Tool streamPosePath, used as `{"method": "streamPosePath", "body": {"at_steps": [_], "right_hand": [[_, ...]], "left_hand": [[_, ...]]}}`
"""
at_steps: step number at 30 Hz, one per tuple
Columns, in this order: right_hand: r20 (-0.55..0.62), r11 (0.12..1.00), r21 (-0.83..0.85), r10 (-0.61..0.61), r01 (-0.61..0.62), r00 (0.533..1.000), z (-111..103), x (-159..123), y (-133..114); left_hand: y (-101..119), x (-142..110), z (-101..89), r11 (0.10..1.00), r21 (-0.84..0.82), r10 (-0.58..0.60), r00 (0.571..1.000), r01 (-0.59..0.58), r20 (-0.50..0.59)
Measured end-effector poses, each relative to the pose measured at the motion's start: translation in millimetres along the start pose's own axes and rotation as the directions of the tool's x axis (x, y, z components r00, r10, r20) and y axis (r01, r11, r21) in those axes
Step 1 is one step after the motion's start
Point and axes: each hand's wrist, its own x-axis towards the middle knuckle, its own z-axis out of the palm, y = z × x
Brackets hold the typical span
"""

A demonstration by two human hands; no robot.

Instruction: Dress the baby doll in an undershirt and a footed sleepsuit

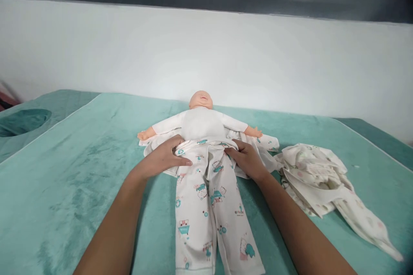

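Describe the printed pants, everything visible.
White, soft-looking fabric pants with teal and pink cartoon prints. The waistband is at the belly of the doll, gripped at its sides by the left hand and right hand. Both legs extend toward the camera over the green cover, slightly parted lower down. Whether the doll's legs are inside isn't clear.

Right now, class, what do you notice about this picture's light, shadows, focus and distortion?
Head view: soft light, no harsh glare on the white wall; head view: diffuse shadows on the green sheet beside the printed trousers, whose prints look fairly sharp; head view: the sheet's pale seams splay outward, perhaps wide-lens stretch.
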Motion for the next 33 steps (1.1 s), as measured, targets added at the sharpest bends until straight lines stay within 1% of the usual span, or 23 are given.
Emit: {"method": "streamPosePath", "body": {"at_steps": [1,3,4,6,8,9,12,14,15,17,19,20,21,23,24,26,28,29,30,32,33], "right_hand": [[0.050,1.000,0.009,-0.005,0.005,0.999,-3.2,0.0,-0.4],[0.197,1.000,0.027,-0.013,0.008,0.980,-11.3,-0.8,-1.4],[0.279,1.000,0.017,0.001,-0.006,0.960,-15.7,-1.7,-2.4],[0.421,0.997,-0.058,0.062,-0.041,0.905,-23.0,-4.4,-5.6],[0.499,0.989,-0.139,0.108,-0.044,0.860,-26.5,-8.0,-10.1],[0.513,0.987,-0.156,0.108,-0.031,0.852,-26.5,-9.8,-12.4],[0.507,0.991,-0.123,0.019,0.050,0.862,-21.0,-15.5,-17.1],[0.475,0.990,-0.101,-0.039,0.098,0.879,-14.3,-19.8,-16.7],[0.442,0.991,-0.083,-0.055,0.102,0.896,-10.5,-22.2,-15.2],[0.322,0.998,-0.022,-0.056,0.067,0.945,-2.3,-27.3,-10.4],[0.171,0.998,0.056,-0.021,0.012,0.985,5.0,-32.2,-4.9],[0.111,0.996,0.088,-0.009,0.000,0.994,7.7,-34.5,-2.7],[0.070,0.995,0.104,-0.005,-0.003,0.998,9.4,-37.1,-1.1],[0.048,0.996,0.090,-0.005,0.000,0.999,9.2,-43.3,-0.7],[0.076,0.997,0.077,-0.007,0.001,0.997,7.5,-47.4,-1.9],[0.199,0.998,0.056,-0.014,0.003,0.980,2.6,-57.9,-5.9],[0.331,0.999,0.026,-0.039,0.033,0.943,-1.3,-70.4,-9.9],[0.357,0.998,-0.002,-0.057,0.062,0.932,-1.8,-76.8,-11.2],[0.349,0.995,-0.042,-0.074,0.094,0.934,-1.1,-82.8,-11.7],[0.276,0.985,-0.104,-0.107,0.141,0.955,3.8,-92.9,-10.4],[0.233,0.983,-0.108,-0.120,0.148,0.965,7.7,-96.7,-8.8]], "left_hand": [[2.4,-0.3,-0.3,1.000,0.003,0.024,1.000,-0.024,0.011],[5.7,-1.0,-0.7,0.998,0.009,0.070,0.998,-0.070,0.013],[6.4,-1.5,-0.6,0.996,0.016,0.084,0.996,-0.084,0.004],[5.8,-2.5,0.1,0.995,0.036,0.096,0.995,-0.095,-0.022],[3.3,-3.6,1.9,0.994,0.051,0.095,0.995,-0.093,-0.039],[1.6,-4.1,3.2,0.995,0.053,0.088,0.995,-0.085,-0.050],[-3.8,-5.1,9.4,0.998,0.045,0.058,0.992,-0.053,-0.113],[-6.2,-5.2,15.6,0.999,0.028,0.038,0.975,-0.033,-0.218],[-6.7,-5.2,19.3,1.000,0.010,0.022,0.958,-0.020,-0.288],[-6.6,-5.8,26.8,0.999,-0.047,-0.040,0.907,0.022,-0.419],[-5.6,-8.6,33.4,0.991,-0.114,-0.119,0.870,0.073,-0.478],[-5.0,-11.3,35.9,0.987,-0.137,-0.141,0.867,0.085,-0.477],[-4.6,-15.1,37.8,0.985,-0.154,-0.144,0.875,0.081,-0.462],[-4.1,-25.9,39.8,0.983,-0.179,-0.113,0.914,0.046,-0.389],[-4.0,-32.7,40.0,0.982,-0.187,-0.089,0.940,0.027,-0.330],[-3.8,-47.2,40.3,0.985,-0.173,-0.040,0.979,0.005,-0.202],[-3.3,-60.7,41.7,0.994,-0.107,0.018,0.992,-0.031,-0.123],[-3.0,-66.5,43.3,0.996,-0.064,0.056,0.992,-0.064,-0.116],[-2.5,-71.4,45.7,0.995,-0.021,0.094,0.988,-0.098,-0.122],[-1.4,-79.0,52.1,0.991,0.047,0.128,0.979,-0.122,-0.159],[-0.7,-81.8,56.0,0.993,0.063,0.110,0.974,-0.099,-0.197]]}}
